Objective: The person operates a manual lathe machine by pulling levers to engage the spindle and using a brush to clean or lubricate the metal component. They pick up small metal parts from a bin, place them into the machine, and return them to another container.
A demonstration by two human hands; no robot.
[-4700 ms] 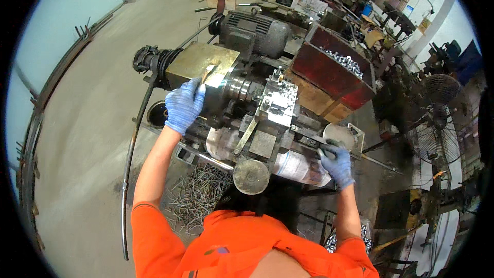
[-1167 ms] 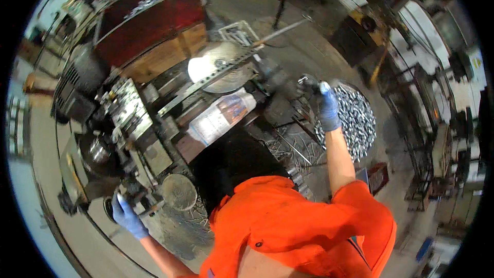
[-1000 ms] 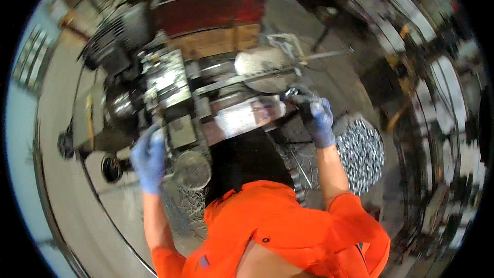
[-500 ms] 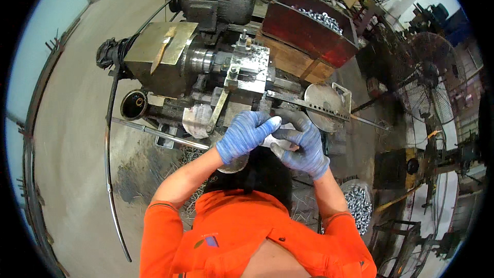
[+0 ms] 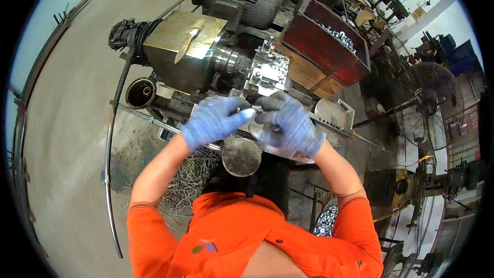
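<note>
Both my hands wear blue-grey knit gloves and meet above the near side of a lathe-like machine (image 5: 177,67). My left hand (image 5: 211,122) has thumb and forefinger pinched together, the pale thumb tip pointing at the other hand. Across from it, the fingers of my right hand (image 5: 296,126) are curled inward and blurred. A small greyish bit shows between the fingertips, too blurred to name. Just beyond the fingers sits a shiny metal tool block (image 5: 270,71), beside the round spindle (image 5: 225,59). Below the hands is a round grey metal disc (image 5: 241,157).
A wooden-handled brush (image 5: 185,46) lies on the machine's yellowish top plate. Behind stand a motor (image 5: 242,4) and a red bin (image 5: 321,41) holding small metal parts. Shavings (image 5: 190,180) litter the floor at left; a fan (image 5: 429,100) stands at right. More metal parts (image 5: 325,221) sit low right.
The view has shifted, so the machine appears farther right. My hands have moved forward, closer to the tool block. The round disc, mostly covered before, now shows below them.
</note>
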